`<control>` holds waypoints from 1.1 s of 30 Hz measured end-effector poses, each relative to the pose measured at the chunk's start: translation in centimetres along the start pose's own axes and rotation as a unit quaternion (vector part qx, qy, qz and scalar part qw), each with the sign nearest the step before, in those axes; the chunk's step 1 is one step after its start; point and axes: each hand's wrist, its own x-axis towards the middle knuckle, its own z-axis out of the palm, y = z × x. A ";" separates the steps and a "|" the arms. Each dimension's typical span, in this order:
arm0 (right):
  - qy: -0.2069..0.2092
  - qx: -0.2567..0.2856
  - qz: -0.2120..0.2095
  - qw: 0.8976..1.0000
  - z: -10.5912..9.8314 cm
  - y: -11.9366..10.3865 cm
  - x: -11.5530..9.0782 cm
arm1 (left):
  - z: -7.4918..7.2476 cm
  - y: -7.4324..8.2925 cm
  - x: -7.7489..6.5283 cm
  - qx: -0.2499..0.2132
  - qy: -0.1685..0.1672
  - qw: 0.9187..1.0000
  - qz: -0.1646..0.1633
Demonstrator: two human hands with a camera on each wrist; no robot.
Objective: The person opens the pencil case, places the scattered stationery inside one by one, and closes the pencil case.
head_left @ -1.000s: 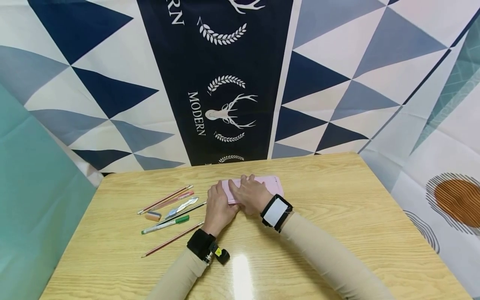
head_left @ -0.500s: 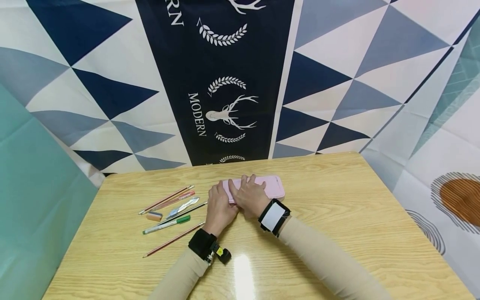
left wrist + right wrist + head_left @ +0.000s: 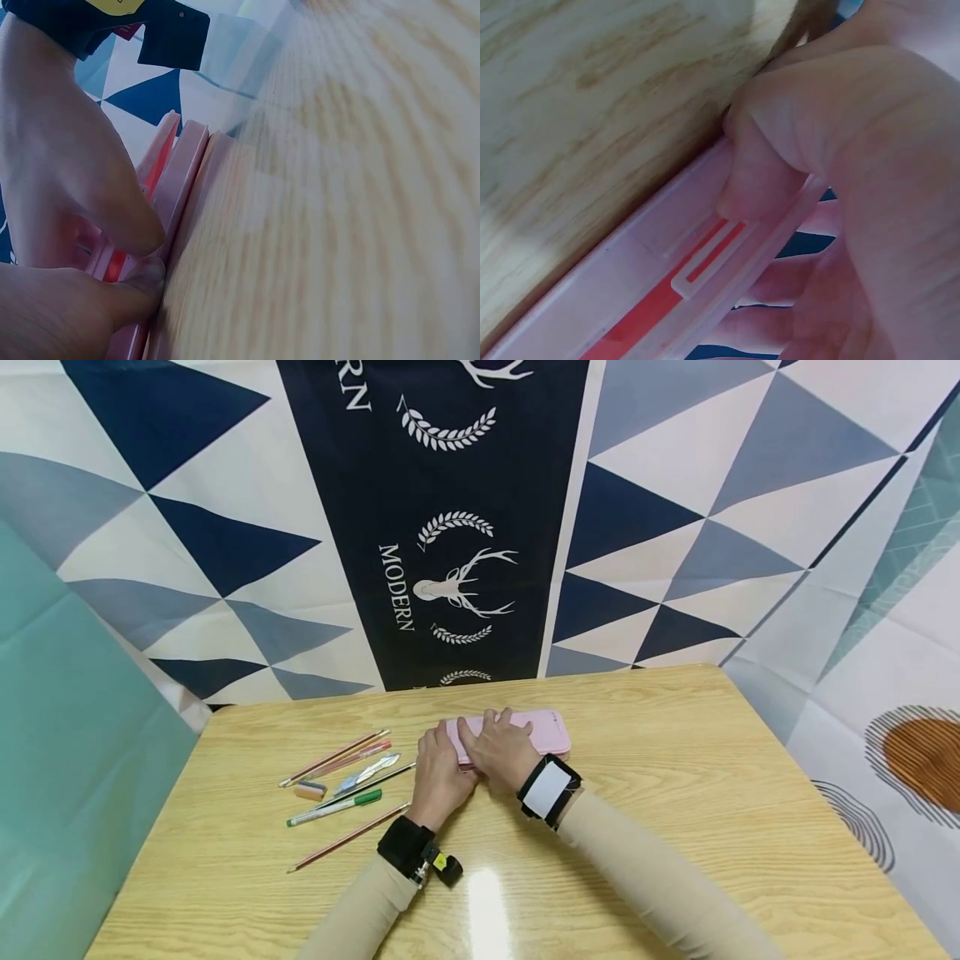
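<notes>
A pink pencil case (image 3: 551,731) lies near the table's back edge. My left hand (image 3: 438,777) grips its left end, fingers over the top and thumb at the front. Beside it my right hand (image 3: 498,747) holds the case across the middle, with fingers spread on the lid. In the left wrist view both thumbs meet at the front side, and a red strip shows between the pink lid (image 3: 154,154) and the base (image 3: 184,169). The right wrist view has my right thumb (image 3: 761,180) pressed against the front, close to a loop-shaped clasp (image 3: 679,287).
Left of the hands lie several pencils (image 3: 330,760), an orange eraser (image 3: 310,791) with a blue band, a shiny bluish-clear item (image 3: 367,772), a dark slim pen (image 3: 401,771) and a green-capped marker (image 3: 333,808). Another pencil (image 3: 348,837) lies nearer. A patterned cloth (image 3: 465,527) hangs behind the table.
Both hands stay on the pencil case with almost no motion. Since one second ago the right wrist has shifted slightly left, and the view has drifted a little.
</notes>
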 end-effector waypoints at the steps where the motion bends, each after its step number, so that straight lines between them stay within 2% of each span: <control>1: 0.000 0.006 0.000 1.000 0.0 0.1 0.0 | 0.0 0.0 0.0 -0.003 0.000 1.000 -0.002; 9: -0.016 0.065 0.008 0.998 -0.3 0.6 0.2 | -0.2 -0.2 0.3 -0.024 -0.017 0.999 -0.036; 14: -0.036 0.093 0.015 0.995 -0.6 1.0 0.1 | -0.2 -0.1 0.5 -0.033 -0.033 0.998 -0.045; 21: -0.040 0.101 -0.019 0.994 -1.5 1.5 -0.2 | -0.3 -0.4 0.3 -0.035 -0.033 0.997 -0.055; 27: -0.018 0.118 -0.055 0.991 -2.0 2.4 -0.4 | -0.4 -0.4 0.2 -0.044 -0.024 0.998 -0.048; 33: 0.007 0.145 -0.101 0.984 -2.6 3.2 -0.6 | -0.5 -0.4 0.1 -0.056 -0.017 0.997 -0.052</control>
